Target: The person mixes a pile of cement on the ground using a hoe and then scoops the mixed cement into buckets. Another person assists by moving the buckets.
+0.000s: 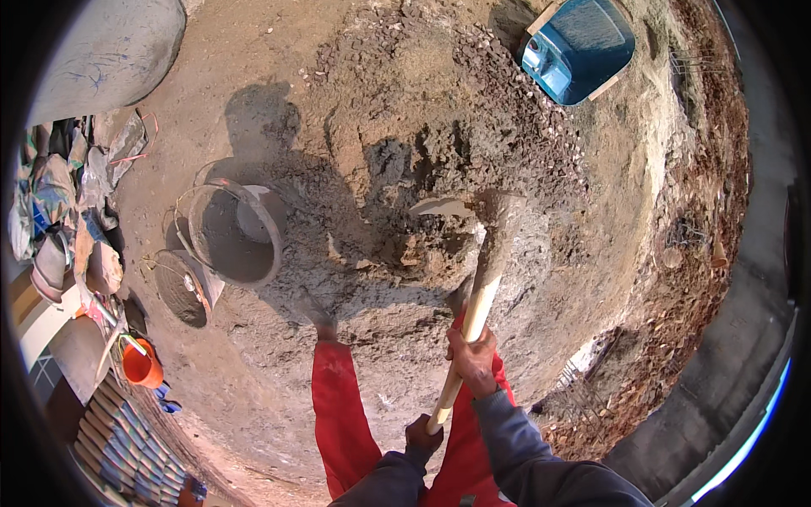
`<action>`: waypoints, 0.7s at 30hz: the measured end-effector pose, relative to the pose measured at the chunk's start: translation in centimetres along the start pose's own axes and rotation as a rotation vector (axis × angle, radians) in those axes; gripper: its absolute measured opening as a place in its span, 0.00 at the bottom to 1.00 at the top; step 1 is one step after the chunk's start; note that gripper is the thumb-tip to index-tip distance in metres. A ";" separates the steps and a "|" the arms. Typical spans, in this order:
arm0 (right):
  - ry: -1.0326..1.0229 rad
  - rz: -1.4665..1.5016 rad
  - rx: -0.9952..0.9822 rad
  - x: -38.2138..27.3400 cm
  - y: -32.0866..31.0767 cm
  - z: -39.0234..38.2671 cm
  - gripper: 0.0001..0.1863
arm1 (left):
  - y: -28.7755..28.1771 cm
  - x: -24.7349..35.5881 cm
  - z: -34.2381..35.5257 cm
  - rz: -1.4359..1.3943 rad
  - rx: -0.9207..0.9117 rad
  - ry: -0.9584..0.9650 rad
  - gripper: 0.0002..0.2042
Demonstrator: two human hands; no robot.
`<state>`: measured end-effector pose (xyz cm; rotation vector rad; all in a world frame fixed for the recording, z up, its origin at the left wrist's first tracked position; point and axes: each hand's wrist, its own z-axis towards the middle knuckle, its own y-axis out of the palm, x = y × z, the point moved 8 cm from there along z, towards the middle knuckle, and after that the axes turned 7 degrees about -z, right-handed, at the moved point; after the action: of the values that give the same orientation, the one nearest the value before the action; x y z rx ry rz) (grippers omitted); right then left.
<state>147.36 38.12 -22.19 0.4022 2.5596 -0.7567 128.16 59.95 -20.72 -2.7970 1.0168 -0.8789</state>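
Note:
With both hands I grip a hoe (pixel 483 297) with a long pale wooden handle and a dirt-caked metal head. My left hand (pixel 422 437) wraps the handle close to its near end. Farther up the shaft, my right hand (pixel 475 361) is closed round it above my right leg. The blade points left over a heap of wet, lumpy earth or mortar (pixel 397 160); whether it touches is hard to tell. Left of the heap is a large mud-coated bucket (pixel 276 245), with a smaller grey bucket (pixel 203 314) beside it.
A blue tub (pixel 623 52) lies at the far right near scattered stones. Crumpled sacks (pixel 57 182), an orange bucket (pixel 142 365) and stacked lengths (pixel 127 444) line the left side. A large grey rounded object (pixel 110 59) fills the far left. Rubble (pixel 710 211) borders the right.

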 end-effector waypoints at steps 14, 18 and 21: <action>0.043 0.317 0.298 -11.7 -11.5 32.1 0.11 | 0.2 32.4 28.7 0.617 -0.263 0.331 0.13; 0.313 0.356 0.183 -2.5 -2.4 24.6 0.09 | -4.5 21.6 23.2 0.675 -0.151 0.212 0.19; 0.288 0.468 0.154 1.0 0.0 19.4 0.10 | -5.9 17.4 16.9 0.599 -0.024 0.234 0.19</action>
<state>152.81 27.19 -37.27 1.1865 2.5102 -0.7584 151.32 51.50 -24.97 -2.2075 1.7675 -1.1033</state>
